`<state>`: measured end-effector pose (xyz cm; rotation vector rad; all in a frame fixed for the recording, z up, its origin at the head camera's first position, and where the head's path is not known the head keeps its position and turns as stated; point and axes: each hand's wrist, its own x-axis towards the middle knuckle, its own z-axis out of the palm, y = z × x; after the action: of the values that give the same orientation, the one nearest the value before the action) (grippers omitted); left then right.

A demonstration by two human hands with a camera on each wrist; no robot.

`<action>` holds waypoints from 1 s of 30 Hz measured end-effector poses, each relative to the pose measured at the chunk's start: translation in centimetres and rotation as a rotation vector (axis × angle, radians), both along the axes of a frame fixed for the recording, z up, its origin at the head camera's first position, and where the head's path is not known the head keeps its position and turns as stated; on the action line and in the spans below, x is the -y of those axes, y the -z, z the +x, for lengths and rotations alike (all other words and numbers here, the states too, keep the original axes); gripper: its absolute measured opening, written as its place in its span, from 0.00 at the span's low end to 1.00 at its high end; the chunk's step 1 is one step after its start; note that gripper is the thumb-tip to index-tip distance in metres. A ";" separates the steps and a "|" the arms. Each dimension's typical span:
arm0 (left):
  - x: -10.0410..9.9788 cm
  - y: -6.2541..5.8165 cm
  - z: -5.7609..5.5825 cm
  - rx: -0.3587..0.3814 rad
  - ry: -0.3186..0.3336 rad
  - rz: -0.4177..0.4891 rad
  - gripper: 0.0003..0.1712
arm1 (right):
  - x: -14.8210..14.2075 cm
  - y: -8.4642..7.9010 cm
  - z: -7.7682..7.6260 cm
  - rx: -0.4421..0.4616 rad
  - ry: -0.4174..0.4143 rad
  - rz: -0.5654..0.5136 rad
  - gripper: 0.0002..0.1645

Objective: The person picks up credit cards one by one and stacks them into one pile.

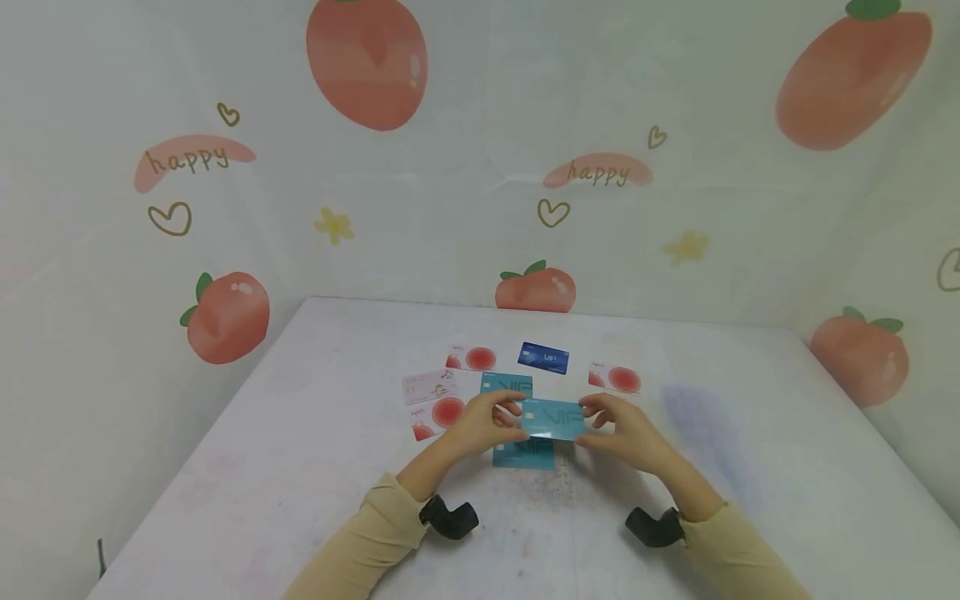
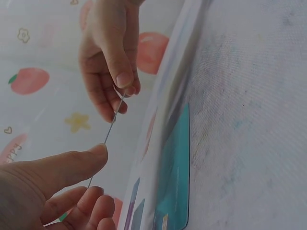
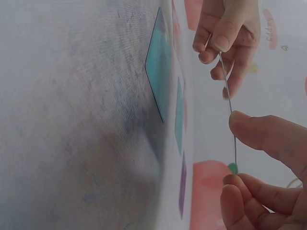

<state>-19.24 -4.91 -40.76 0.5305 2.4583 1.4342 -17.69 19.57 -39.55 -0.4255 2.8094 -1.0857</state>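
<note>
Both hands hold one teal VIP card [image 1: 552, 419] by its short ends, raised above the table. The left hand [image 1: 486, 423] pinches its left end between thumb and fingers; the right hand [image 1: 624, 429] pinches the right end the same way. In the left wrist view the card [image 2: 111, 125] shows edge-on as a thin line between the two hands, and likewise in the right wrist view. Below it on the table lies a teal card [image 1: 525, 456], partly covered in the head view. Another teal card [image 1: 506, 382] lies just behind the left fingers.
Around the hands lie a dark blue VIP card [image 1: 543, 357], a pale pink card [image 1: 429, 387] and several white cards with red circles, one [image 1: 615, 377] at the right. The white table [image 1: 300, 500] meets a fruit-patterned backdrop [image 1: 442, 208] at its back edge.
</note>
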 end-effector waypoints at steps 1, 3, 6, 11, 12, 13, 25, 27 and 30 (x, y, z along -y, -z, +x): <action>0.1 0.0 0.0 -0.006 -0.001 -0.001 0.30 | 0.1 0.0 0.0 0.004 0.003 0.000 0.33; 0.3 0.0 0.1 -0.013 -0.003 -0.004 0.31 | 0.3 0.1 0.0 0.007 0.002 -0.002 0.33; 0.6 0.0 0.2 -0.023 -0.001 -0.006 0.31 | 0.6 0.1 0.0 0.011 0.000 -0.008 0.33; 1.1 -0.1 0.4 -0.029 0.001 -0.011 0.31 | 0.9 0.2 0.0 -0.006 -0.028 -0.014 0.31; 1.2 -0.1 0.4 -0.027 0.000 -0.012 0.31 | 1.0 0.2 0.0 -0.008 -0.032 -0.015 0.31; 1.3 0.0 0.4 -0.028 -0.003 -0.016 0.30 | 1.0 0.3 0.0 -0.011 -0.036 -0.014 0.31; 2.1 0.2 1.0 -0.036 -0.022 -0.076 0.30 | 1.8 0.9 0.2 0.003 -0.067 -0.002 0.31; 2.3 0.1 1.1 -0.035 -0.027 -0.095 0.30 | 2.0 1.1 0.2 0.007 -0.070 0.009 0.31; 2.5 0.1 1.3 -0.043 -0.029 -0.128 0.30 | 2.2 1.2 0.2 0.024 -0.069 0.021 0.31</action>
<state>-17.96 -7.38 -40.90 0.5062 2.5802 1.2774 -17.48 17.37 -40.77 -0.5003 2.7602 -1.0390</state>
